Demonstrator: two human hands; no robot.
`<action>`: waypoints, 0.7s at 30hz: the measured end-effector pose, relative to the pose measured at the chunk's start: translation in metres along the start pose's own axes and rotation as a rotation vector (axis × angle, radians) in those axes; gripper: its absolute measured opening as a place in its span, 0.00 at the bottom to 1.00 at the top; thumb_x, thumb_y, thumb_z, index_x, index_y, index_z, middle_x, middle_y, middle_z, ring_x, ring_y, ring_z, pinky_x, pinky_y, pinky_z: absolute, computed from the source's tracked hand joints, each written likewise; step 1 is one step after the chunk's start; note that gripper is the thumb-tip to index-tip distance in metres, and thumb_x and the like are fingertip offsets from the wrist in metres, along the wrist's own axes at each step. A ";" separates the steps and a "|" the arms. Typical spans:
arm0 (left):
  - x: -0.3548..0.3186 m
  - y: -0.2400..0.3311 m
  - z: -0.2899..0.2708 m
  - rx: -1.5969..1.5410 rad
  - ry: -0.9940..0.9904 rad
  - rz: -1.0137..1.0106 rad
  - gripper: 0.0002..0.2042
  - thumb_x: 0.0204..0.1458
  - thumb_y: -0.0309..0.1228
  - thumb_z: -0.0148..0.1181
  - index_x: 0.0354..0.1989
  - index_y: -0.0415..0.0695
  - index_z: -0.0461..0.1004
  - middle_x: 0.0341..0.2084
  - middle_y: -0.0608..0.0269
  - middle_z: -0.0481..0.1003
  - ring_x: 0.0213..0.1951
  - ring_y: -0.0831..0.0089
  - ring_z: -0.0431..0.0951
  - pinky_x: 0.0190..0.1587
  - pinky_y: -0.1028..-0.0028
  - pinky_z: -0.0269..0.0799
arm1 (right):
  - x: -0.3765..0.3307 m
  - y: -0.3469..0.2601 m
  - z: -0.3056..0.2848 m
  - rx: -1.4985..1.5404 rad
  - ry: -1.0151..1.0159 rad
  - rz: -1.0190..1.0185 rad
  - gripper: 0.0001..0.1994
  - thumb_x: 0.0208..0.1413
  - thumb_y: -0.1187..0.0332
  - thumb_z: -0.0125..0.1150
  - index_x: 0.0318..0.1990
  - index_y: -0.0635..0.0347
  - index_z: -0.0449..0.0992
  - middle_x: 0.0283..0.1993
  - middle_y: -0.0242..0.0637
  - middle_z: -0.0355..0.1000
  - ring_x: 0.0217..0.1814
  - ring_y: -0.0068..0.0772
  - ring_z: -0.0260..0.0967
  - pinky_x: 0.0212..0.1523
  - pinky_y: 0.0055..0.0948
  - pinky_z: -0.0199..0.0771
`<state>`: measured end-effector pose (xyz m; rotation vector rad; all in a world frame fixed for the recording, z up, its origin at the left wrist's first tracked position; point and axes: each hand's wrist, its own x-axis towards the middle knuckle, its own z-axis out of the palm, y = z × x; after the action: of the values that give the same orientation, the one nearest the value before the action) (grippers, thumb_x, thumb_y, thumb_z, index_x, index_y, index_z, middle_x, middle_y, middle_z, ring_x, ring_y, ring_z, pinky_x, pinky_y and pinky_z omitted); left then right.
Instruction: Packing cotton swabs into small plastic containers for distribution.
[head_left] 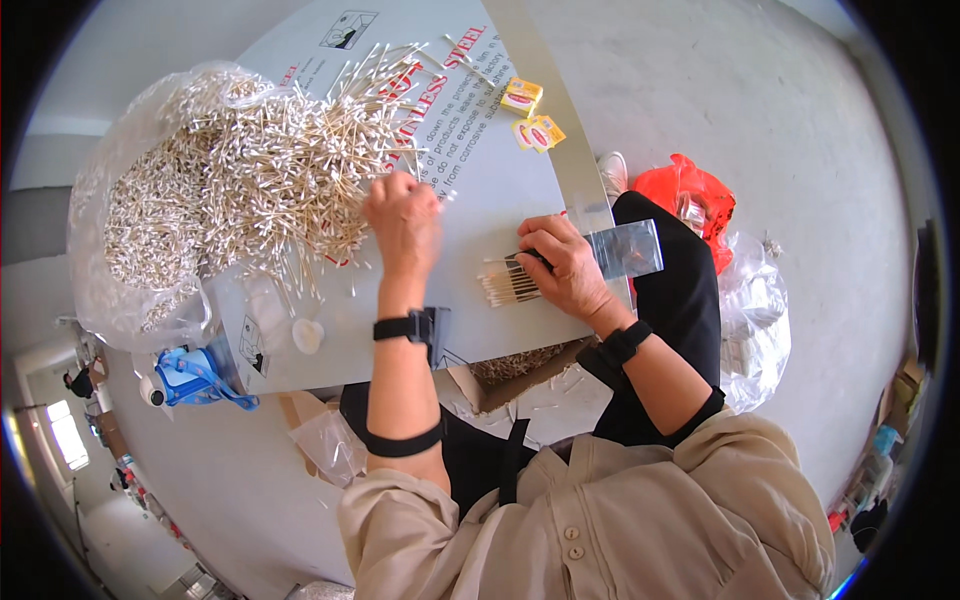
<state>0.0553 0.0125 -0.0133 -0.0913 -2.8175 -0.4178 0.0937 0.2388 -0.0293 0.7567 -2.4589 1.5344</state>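
My left hand [403, 222] is closed and slightly blurred, over the right edge of a big heap of cotton swabs [270, 165] on the table. Its fingertips are hidden, and a white swab tip shows close by its knuckles. Nearer the table's front right, my right hand [567, 265] is curled over a row of cotton swabs [508, 284], their pale ends pointing left. Something dark lies under its fingers. A flat, shiny silver piece [632, 248] sticks out to the right past this hand, over the table's edge.
Clear plastic [90, 230] wraps the heap's left side. Small yellow boxes [522, 97] stand at the far right of the table [500, 200]. A blue bottle [185, 375] is at the left corner. A cardboard box [490, 390] sits below the front edge; red [690, 200] and clear bags [752, 310] lie right.
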 end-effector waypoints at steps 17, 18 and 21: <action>0.042 -0.012 0.013 0.438 0.010 -0.268 0.08 0.43 0.37 0.65 0.25 0.46 0.78 0.34 0.57 0.73 0.43 0.56 0.70 0.46 0.58 0.66 | 0.001 -0.003 -0.002 -0.019 -0.029 -0.011 0.04 0.46 0.76 0.60 0.29 0.63 0.71 0.40 0.40 0.70 0.42 0.43 0.68 0.47 0.37 0.69; 0.036 -0.008 0.012 0.404 0.006 -0.256 0.05 0.42 0.34 0.65 0.24 0.47 0.78 0.33 0.57 0.73 0.42 0.56 0.70 0.46 0.58 0.66 | 0.000 -0.002 -0.003 -0.016 -0.032 -0.010 0.04 0.46 0.76 0.60 0.28 0.63 0.71 0.40 0.40 0.70 0.43 0.43 0.68 0.47 0.37 0.69; 0.017 0.002 0.003 0.165 -0.125 -0.190 0.02 0.40 0.25 0.65 0.22 0.46 0.77 0.31 0.58 0.73 0.41 0.57 0.70 0.45 0.60 0.67 | -0.001 0.001 -0.004 -0.033 -0.036 -0.018 0.04 0.45 0.76 0.60 0.29 0.63 0.71 0.40 0.39 0.70 0.43 0.43 0.68 0.48 0.37 0.68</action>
<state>0.0382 0.0158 -0.0104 0.1933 -2.9826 -0.2259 0.0930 0.2429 -0.0286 0.8048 -2.4892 1.4833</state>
